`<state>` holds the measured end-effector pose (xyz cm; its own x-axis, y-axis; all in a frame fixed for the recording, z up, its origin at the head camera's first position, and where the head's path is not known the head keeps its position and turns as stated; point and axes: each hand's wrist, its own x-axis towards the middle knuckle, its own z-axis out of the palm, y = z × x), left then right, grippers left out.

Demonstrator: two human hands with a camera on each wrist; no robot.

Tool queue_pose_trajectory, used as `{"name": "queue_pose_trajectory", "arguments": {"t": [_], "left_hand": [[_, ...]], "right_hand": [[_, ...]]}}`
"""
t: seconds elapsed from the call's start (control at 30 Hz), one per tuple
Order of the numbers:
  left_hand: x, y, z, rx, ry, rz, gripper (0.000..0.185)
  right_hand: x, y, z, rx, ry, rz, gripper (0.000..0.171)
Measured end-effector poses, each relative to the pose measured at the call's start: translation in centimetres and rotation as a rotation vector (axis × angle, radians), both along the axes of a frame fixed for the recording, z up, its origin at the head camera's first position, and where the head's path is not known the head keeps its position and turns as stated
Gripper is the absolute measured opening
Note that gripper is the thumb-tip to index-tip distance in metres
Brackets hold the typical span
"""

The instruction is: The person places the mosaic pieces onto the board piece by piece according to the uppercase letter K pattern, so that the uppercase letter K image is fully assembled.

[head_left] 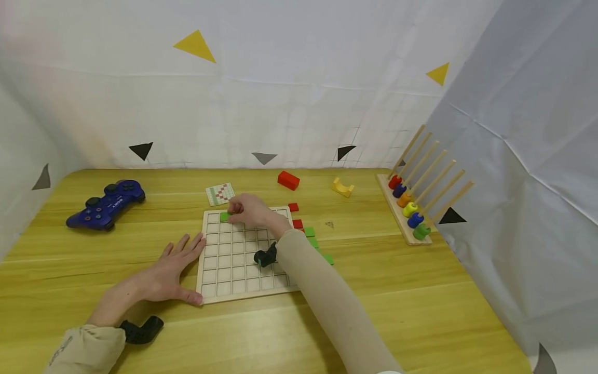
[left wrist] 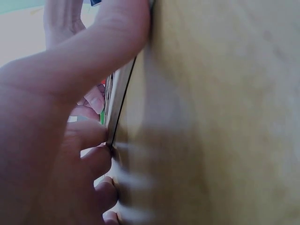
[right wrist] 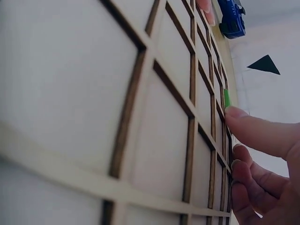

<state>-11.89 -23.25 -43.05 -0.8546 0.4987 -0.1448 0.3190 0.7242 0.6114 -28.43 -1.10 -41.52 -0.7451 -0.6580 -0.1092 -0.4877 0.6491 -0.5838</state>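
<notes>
Left hand (head_left: pixel 169 272), fingers spread, touching the left edge of the wooden grid board (head_left: pixel 224 261). Right hand (head_left: pixel 252 210), thumb against a green tile (head_left: pixel 224 216); whether it pinches cannot be told.

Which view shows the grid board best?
The head view: most of the grid board shows, despite the right arm. The left wrist catches only its edge; the right wrist shows some cells close up.
</notes>
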Motion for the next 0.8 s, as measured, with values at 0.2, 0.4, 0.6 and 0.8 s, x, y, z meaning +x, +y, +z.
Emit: {"name": "queue_pose_trajectory", "arguments": {"t": [0.2,0.4,0.6,0.8], "left_hand": [[0.0,0.01,-0.06,-0.001,-0.002,0.001,0.131],[0.06,-0.01,0.0,0.018,0.003,-0.007,0.131],[0.04,-0.04,0.02,0.019,0.007,-0.01,0.131],[0.11,-0.02,0.12,0.02,0.0,-0.009,0.13]], "right_hand": [[-0.02,-0.06,-0.06,-0.015,-0.028,-0.019,0.013],[0.0,-0.07,-0.02,-0.018,-0.05,-0.042,0.01],[0.12,-0.02,0.09,-0.043,-0.083,-0.056,0.011],[0.18,0.06,0.19,-0.055,-0.092,-0.053,0.012]]}}
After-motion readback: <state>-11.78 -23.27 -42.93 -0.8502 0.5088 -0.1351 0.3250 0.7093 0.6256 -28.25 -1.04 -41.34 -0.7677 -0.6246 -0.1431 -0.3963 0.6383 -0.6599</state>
